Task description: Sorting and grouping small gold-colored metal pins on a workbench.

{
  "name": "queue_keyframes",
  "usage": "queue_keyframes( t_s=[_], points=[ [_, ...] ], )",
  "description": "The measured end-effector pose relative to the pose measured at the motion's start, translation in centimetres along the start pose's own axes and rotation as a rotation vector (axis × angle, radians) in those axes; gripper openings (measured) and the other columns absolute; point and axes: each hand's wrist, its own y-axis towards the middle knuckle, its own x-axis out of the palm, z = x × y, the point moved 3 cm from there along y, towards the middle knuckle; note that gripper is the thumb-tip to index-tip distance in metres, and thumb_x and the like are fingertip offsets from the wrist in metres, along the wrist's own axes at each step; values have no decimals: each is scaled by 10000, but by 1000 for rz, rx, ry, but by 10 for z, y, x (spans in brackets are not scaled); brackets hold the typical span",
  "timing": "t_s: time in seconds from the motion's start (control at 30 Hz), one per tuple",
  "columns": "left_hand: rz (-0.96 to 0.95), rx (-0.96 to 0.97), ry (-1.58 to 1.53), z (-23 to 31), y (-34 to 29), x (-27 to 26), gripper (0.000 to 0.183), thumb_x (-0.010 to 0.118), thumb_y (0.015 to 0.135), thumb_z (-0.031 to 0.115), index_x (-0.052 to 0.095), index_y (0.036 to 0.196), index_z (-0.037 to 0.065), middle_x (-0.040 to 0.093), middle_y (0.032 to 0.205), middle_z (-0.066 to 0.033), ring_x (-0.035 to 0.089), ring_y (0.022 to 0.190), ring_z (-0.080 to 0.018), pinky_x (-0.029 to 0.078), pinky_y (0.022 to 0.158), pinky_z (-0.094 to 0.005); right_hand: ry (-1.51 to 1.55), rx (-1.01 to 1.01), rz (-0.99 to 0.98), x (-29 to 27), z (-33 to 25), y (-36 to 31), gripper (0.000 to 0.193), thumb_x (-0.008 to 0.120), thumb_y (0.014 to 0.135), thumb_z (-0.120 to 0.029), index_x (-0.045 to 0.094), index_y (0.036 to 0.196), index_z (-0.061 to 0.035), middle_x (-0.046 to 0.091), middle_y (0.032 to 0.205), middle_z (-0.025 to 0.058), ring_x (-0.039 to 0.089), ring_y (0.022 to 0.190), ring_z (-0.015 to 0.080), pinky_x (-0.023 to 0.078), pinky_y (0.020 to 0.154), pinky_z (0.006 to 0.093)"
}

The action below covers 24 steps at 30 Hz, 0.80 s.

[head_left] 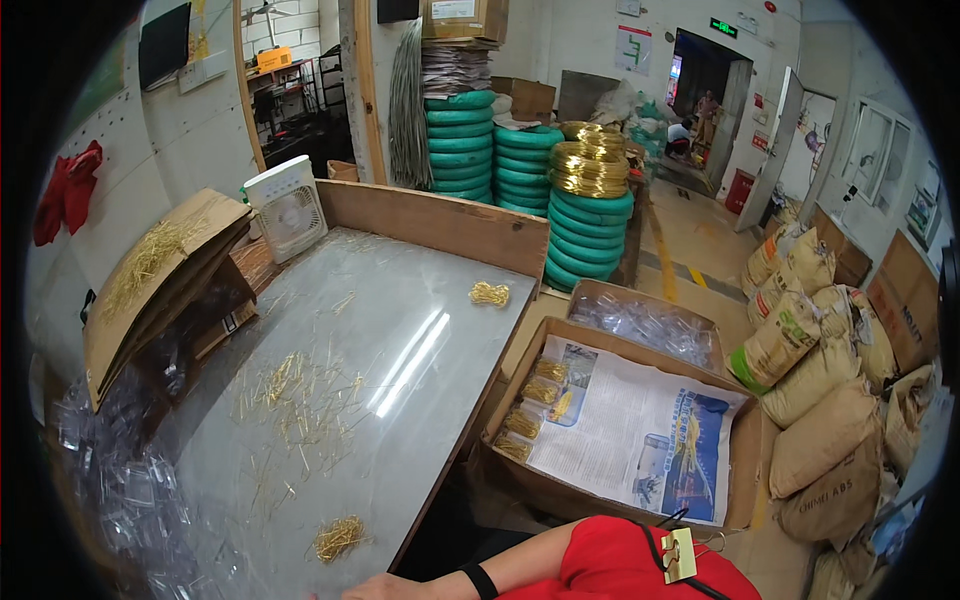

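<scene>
My right hand (388,588) lies at the lower edge of the view, at the near right edge of the grey tabletop (420,290). Only the back of the hand shows; its fingers are cut off, so what they hold, if anything, is hidden. A black band (481,582) circles that wrist. Just beyond the hand is a small heap of thin gold wire pieces (338,538). More loose gold wire pieces (300,395) are scattered mid-table. A neat gold bundle (489,293) sits at the far right corner. My left hand is out of view.
Right of the table, a cardboard box (740,480) holds newspaper and several gold bundles; another box (650,325) holds clear plastic pieces. Clear plastic pieces (125,500) pile up at left, below cardboard (165,260). A white fan (287,210), green coils (590,235) and sacks (830,430) surround the area.
</scene>
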Motion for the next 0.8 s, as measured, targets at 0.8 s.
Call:
queue_keyframes(
  t_s=[0.8],
  points=[
    [-206,-281,-575,-89,31,-56,477,408,1102,307,311,1461,9,629,1195,-310,687,986,-409,605,820,-466,-158,-161,306,-65,1,28,147,621,905,-45,562,1039,-28,494,874,114,536,842,312,461,854,394]
  ],
)
